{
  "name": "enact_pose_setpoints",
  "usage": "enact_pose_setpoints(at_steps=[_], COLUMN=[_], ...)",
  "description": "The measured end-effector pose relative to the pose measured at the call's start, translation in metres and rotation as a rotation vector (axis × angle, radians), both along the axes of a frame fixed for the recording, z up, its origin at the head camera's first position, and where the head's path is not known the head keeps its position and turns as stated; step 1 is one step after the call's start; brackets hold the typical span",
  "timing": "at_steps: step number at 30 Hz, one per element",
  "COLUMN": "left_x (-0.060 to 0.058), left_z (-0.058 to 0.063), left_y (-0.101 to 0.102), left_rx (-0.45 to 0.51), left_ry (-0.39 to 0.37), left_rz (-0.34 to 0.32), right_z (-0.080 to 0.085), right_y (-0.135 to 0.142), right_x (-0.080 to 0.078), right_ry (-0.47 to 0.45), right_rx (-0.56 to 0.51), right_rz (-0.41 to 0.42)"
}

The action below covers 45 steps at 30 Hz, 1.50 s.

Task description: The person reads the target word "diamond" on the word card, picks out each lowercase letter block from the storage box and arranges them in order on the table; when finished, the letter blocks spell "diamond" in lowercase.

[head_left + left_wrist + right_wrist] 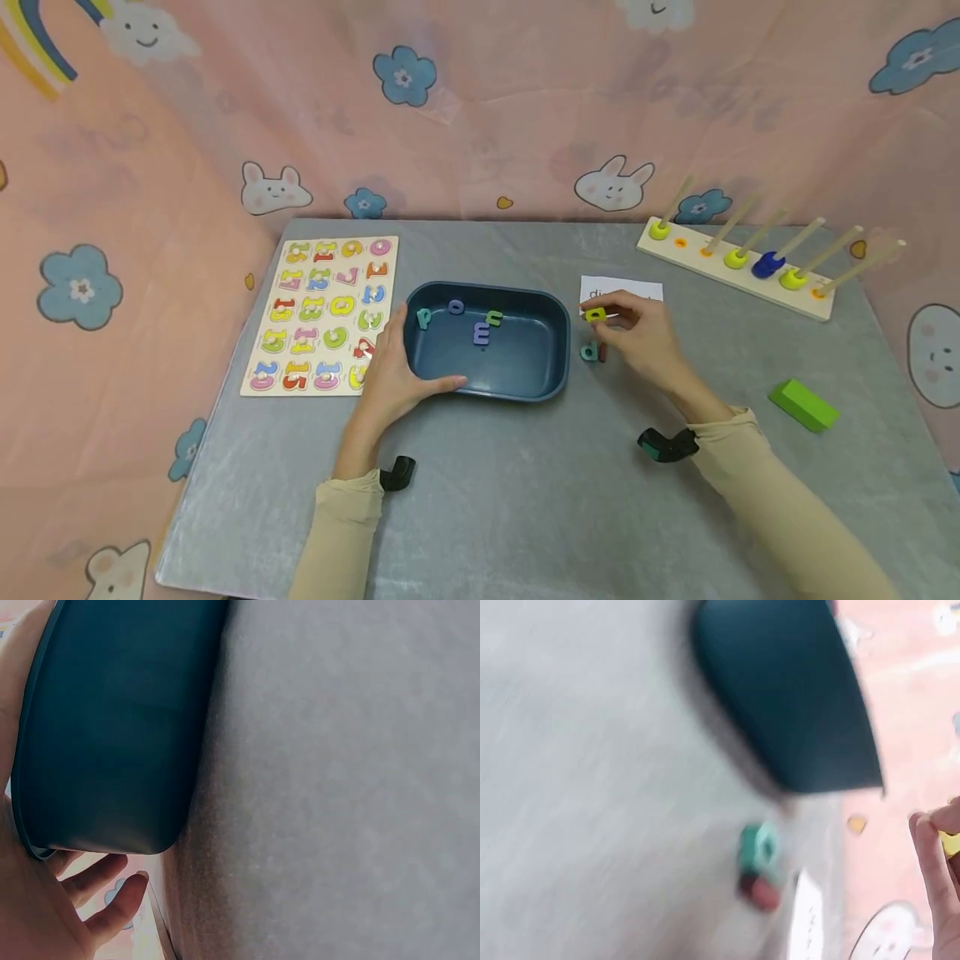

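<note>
My left hand (395, 367) grips a dark blue rectangular basin (525, 385) at its left end, thumb along the near rim and fingers against the outer left side. Inside the basin lie a teal letter p (423, 318), a purple o (456, 307), a purple m (481, 334) and a green letter (494, 318). To the right of the basin, my right hand (637, 342) pinches a yellow letter (595, 314) between thumb and fingertips, above the table. Just below it, a teal letter d (588, 352) and a reddish-brown letter (603, 352) lie side by side.
A white card (622, 286) with print lies behind my right hand, which partly covers it. A number puzzle board (321, 320) sits left of the basin. At the back right stands a pegged board (735, 268) with rings. A green block (804, 405) lies farther right.
</note>
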State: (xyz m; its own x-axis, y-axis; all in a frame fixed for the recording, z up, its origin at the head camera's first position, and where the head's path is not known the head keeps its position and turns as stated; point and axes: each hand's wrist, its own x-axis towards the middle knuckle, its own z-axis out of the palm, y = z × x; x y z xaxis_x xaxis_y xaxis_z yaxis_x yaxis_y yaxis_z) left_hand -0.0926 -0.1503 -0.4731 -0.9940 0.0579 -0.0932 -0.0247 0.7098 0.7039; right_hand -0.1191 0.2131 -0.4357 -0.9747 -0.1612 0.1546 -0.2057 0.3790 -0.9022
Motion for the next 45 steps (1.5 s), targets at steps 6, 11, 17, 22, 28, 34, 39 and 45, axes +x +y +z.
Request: enact_pose_setpoints(at_steps=[6,11,17,22,28,34,39,45], left_x=[0.001,-0.001,-0.001,-0.002,-0.001,-0.001,-0.001,-0.001], left_z=[-0.002,-0.003,-0.003,-0.002,0.000,-0.001,-0.001,-0.001], left_y=[0.000,-0.001,-0.001,0.000,0.000,0.000,0.000,0.000], left_rx=[-0.007,-0.015,-0.016,-0.013,-0.012,-0.009,-0.007,-0.005], left_ry=[0.007,0.009,0.012,0.018,0.014,0.009,0.009,0.009], left_rz=[0.002,0.000,-0.003,-0.004,-0.003,0.000,0.003,0.003], right_z=[-0.015,-0.023,-0.031,-0.034,-0.038,-0.044,-0.045,-0.040], right_y=[0.018,0.030,0.038,0.040,0.041,0.040,0.039,0.034], right_x=[0.005,0.008,0.011,0.013,0.012,0.012,0.012,0.012], right_ry=[-0.032,0.002,-0.046,-0.074,-0.088,-0.089,-0.048,-0.011], right_rx=[0.214,0.327,0.363,0.377,0.416,0.449,0.450,0.443], right_rz=[-0.138,-0.176,-0.180,-0.171,-0.160,-0.160,-0.166,-0.165])
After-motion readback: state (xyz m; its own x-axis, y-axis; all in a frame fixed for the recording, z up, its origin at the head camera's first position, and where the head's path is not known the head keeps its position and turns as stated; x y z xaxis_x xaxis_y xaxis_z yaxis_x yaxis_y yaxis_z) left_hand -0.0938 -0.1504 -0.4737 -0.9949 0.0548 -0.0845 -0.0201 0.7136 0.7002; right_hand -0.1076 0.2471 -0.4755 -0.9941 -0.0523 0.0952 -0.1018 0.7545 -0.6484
